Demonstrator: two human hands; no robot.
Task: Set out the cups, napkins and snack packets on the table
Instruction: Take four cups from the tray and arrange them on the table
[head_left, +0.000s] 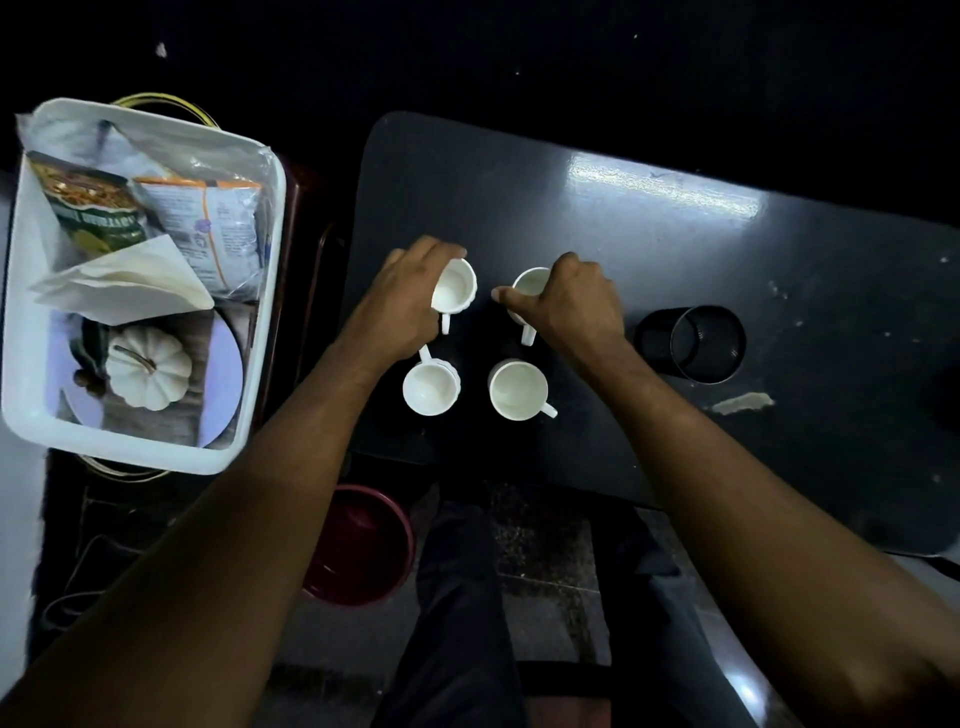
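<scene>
Several white cups stand in a square on the dark table (675, 249). My left hand (405, 301) grips the far left cup (454, 288) by its side. The far right cup (532, 286) is held at its rim by my right hand (576, 306). Two near cups (431, 387) (518, 389) stand free, upright. In the white bin (265, 322) to the left lie a green snack packet (88, 208), an orange-and-white snack packet (208, 223) and folded white napkins (130, 283).
A black mesh pen holder (701, 343) stands right of the cups. A torn scrap (743, 402) lies near the table's front edge. The bin also holds a small white pumpkin (148, 369) and a round plate (223, 384). A dark red bucket (363, 545) sits on the floor below.
</scene>
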